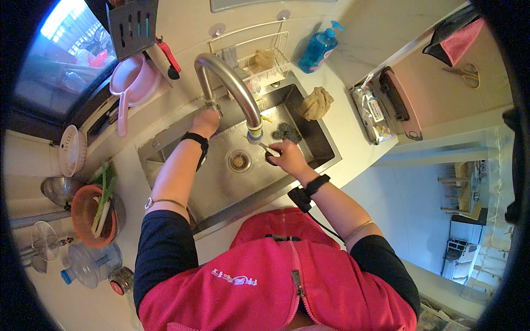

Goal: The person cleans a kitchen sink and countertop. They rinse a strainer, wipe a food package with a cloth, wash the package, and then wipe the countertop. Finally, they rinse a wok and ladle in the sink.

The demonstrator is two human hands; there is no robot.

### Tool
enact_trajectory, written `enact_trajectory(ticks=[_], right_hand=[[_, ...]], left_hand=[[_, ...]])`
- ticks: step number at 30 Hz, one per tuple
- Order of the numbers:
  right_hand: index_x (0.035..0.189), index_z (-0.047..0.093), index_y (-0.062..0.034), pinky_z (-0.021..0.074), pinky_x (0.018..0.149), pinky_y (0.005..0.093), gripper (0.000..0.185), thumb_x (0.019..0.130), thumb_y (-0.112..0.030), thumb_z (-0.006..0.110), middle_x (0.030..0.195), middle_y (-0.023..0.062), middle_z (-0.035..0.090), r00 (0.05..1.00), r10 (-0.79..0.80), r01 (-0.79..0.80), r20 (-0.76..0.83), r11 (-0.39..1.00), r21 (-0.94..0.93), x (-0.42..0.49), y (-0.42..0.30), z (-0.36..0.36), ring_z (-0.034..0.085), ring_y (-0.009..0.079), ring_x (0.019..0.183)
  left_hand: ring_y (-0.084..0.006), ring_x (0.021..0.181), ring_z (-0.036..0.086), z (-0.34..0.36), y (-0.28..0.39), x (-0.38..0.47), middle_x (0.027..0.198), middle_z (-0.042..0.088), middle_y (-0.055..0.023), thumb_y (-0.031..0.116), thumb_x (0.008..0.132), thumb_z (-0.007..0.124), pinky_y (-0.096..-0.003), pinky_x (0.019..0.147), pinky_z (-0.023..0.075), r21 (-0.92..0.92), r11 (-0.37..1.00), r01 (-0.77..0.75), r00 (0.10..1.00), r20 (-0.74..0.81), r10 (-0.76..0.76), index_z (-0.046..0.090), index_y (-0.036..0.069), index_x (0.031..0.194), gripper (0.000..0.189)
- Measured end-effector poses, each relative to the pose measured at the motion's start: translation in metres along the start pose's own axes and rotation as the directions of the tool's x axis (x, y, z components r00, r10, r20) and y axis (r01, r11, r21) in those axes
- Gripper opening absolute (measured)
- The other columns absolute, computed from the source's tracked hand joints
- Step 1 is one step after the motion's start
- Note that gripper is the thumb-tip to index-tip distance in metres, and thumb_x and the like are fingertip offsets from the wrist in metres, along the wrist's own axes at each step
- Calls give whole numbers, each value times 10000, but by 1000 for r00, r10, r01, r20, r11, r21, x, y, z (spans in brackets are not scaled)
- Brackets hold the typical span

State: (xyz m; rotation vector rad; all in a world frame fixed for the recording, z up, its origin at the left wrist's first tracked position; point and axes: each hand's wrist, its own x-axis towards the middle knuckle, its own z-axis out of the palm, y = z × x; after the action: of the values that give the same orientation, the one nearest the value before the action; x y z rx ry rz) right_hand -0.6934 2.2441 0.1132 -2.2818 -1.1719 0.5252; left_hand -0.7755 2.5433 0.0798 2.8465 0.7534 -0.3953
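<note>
My left hand (206, 123) is at the base of the gooseneck faucet (225, 66), closed around its handle (218, 109); the fingertips are partly hidden. Under the spout, my right hand (289, 157) grips a small bladed tool (271, 152) with a dark handle, its pale metal end close to the spout's mouth. The tool's exact kind is hard to tell. Both hands are over a stainless steel sink (215, 186) with a round drain strainer (239, 161). A dark scouring pad (287, 132) lies in the basin, just beyond my right hand.
A tan cloth (317, 103) rests on the sink's right rim. Behind the basin are a wire rack (265, 72) and a blue soap bottle (318, 51). To the left stand a pink ladle-like scoop (123, 111) and an orange basin (78, 223) holding scallions (101, 209).
</note>
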Motion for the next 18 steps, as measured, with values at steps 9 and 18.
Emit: enact_trajectory(ticks=[9, 18], right_hand=[[1014, 656, -103, 503, 747, 381, 349, 689, -218, 715, 927, 97, 573, 993, -100, 87, -62, 977, -194, 1, -27, 2, 591, 286, 887], [1057, 633, -88, 504, 510, 217, 275, 872, -291, 622, 878, 76, 663, 705, 238, -709, 668, 188, 680, 28, 10, 30, 658, 172, 735]], left_hand=[[-347, 951, 629, 2, 4, -2, 1026, 648, -181, 90, 860, 454, -450, 803, 513, -42, 998, -54, 999, 5, 54, 669, 9, 952, 247], [-352, 967, 626, -5, -4, -7, 1034, 646, -185, 98, 864, 455, -448, 801, 514, -10, 999, -31, 999, 23, 31, 671, 28, 976, 253]])
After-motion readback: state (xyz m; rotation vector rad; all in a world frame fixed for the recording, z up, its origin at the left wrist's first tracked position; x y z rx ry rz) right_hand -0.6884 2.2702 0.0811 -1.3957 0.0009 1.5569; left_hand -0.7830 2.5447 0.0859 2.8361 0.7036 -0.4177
